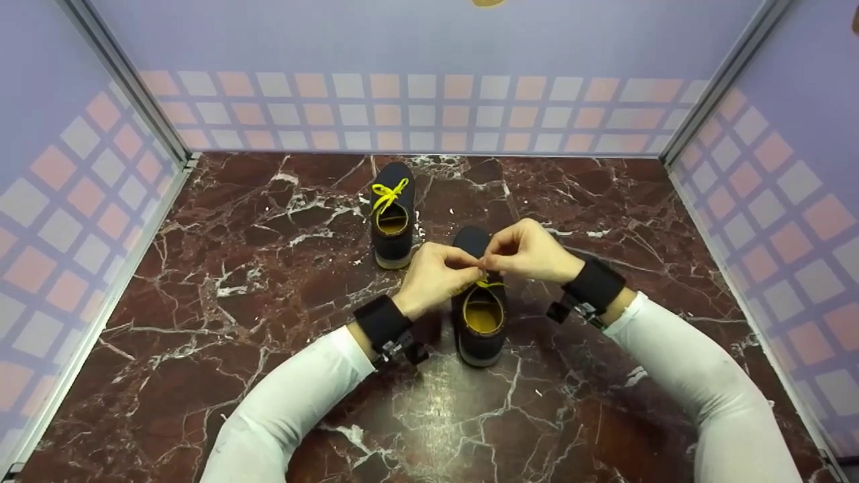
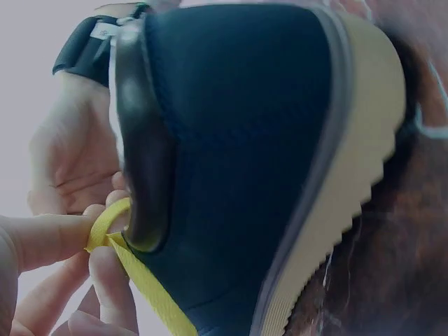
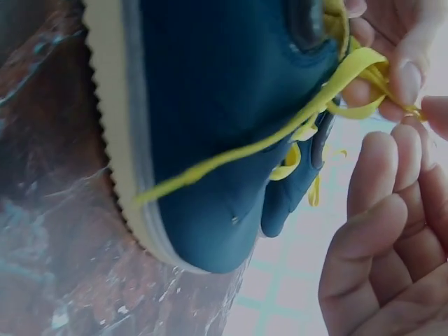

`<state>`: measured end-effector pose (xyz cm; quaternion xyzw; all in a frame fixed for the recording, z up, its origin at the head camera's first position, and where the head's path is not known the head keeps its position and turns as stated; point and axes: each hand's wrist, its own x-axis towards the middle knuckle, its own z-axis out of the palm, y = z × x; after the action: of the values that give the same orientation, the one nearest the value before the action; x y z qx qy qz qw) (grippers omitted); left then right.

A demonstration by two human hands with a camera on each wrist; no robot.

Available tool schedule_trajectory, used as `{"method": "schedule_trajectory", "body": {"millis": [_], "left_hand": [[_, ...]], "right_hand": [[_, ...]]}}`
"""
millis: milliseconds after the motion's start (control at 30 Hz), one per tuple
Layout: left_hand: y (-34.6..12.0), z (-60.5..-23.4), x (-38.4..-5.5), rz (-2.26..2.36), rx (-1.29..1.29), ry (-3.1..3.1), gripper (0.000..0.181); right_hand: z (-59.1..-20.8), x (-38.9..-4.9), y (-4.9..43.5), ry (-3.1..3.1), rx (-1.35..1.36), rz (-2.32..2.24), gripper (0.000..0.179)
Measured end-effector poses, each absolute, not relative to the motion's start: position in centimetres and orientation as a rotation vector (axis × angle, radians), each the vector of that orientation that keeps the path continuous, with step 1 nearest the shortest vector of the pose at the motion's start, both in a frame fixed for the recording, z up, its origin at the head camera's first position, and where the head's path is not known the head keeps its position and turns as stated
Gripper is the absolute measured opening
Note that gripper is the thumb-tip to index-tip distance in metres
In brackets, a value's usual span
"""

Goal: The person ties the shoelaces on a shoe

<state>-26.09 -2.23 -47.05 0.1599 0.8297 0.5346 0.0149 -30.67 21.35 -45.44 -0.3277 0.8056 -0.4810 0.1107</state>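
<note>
A dark lace-up shoe (image 1: 480, 350) with a yellow lining stands on the marbled surface, its toe pointing away from me. Over its tongue, my left hand (image 1: 433, 275) pinches the yellow shoelace (image 2: 155, 294) between thumb and fingers. Fingertip to fingertip with it, my right hand (image 1: 533, 251) pinches the lace at the other side. In the right wrist view a lace loop (image 3: 357, 66) bulges beside the left fingers, and one loose end trails down the shoe's side to the pale sole (image 3: 133, 105). The fingers hide part of the lacing in the head view.
A matching shoe (image 1: 392, 251) stands farther back on the left, its yellow lace tied in a bow (image 1: 388, 194). Panels with pink and white squares (image 1: 423, 111) enclose the dark red marbled surface (image 1: 288, 268) at the back and both sides.
</note>
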Motion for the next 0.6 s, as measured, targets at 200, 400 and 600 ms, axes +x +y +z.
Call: {"method": "schedule_trajectory", "body": {"millis": [200,400,600], "left_hand": [[-2.1,-47.1,-26.2,1.829,0.392,2.357,0.013],[-2.0,-47.2,-26.2,1.891,0.280,2.266,0.014],[-1.9,-47.4,-26.3,1.946,0.196,2.152,0.014]], "right_hand": [[-46.3,-30.3,21.9,2.361,-1.055,-1.368,0.011],[-47.1,-29.5,21.3,2.440,-1.141,-1.308,0.004],[-47.9,-29.1,21.4,2.474,-1.115,-1.344,0.005]]}}
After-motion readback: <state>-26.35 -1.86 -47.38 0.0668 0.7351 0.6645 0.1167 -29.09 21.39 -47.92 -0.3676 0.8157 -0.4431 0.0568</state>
